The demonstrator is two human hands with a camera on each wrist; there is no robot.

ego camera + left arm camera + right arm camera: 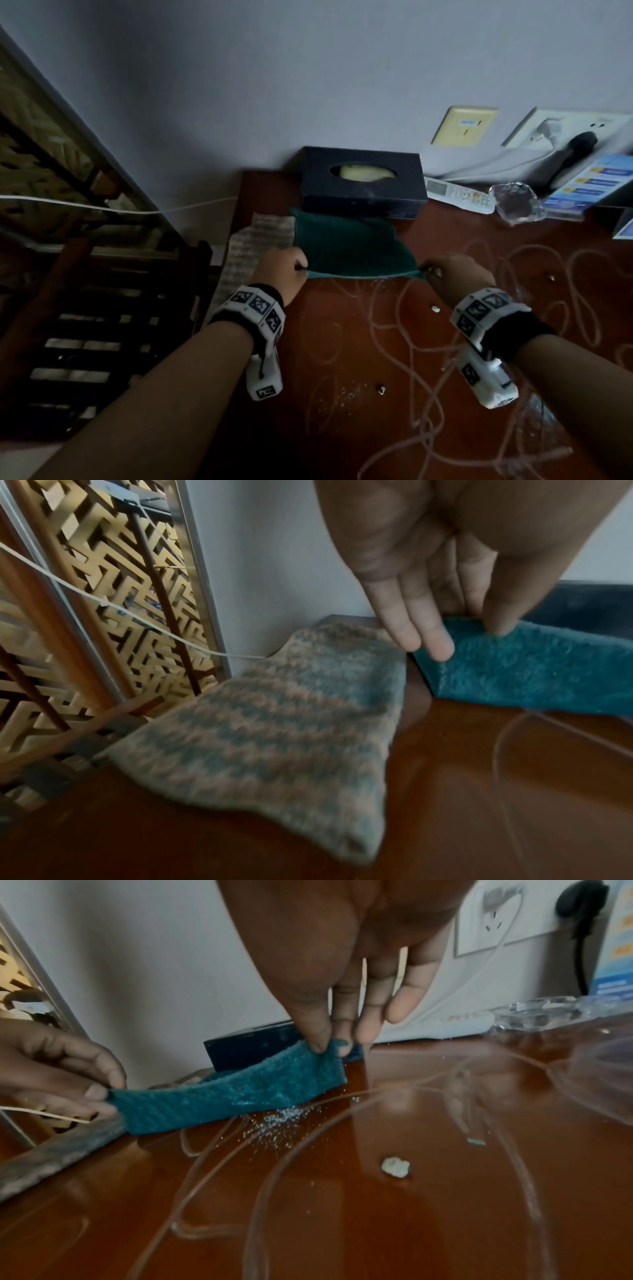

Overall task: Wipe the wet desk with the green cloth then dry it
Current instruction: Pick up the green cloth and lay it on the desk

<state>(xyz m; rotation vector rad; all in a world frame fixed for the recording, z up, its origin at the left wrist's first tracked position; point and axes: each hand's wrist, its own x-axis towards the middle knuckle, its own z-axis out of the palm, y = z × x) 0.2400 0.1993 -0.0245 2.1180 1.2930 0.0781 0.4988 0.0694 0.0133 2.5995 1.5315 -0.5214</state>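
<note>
A green cloth lies on the reddish-brown desk in front of a dark tissue box. My left hand pinches its near left corner, and my right hand pinches its near right corner. In the right wrist view the near edge of the green cloth is lifted a little off the wood between my right hand and my left hand. The left wrist view shows my left hand on the green cloth. Looping wet streaks and a patch of fine droplets mark the desk.
A striped grey-beige cloth lies at the desk's left edge, next to the green one. The dark tissue box stands against the wall. A remote, a crumpled clear wrapper and leaflets sit back right. Small white crumbs dot the wood.
</note>
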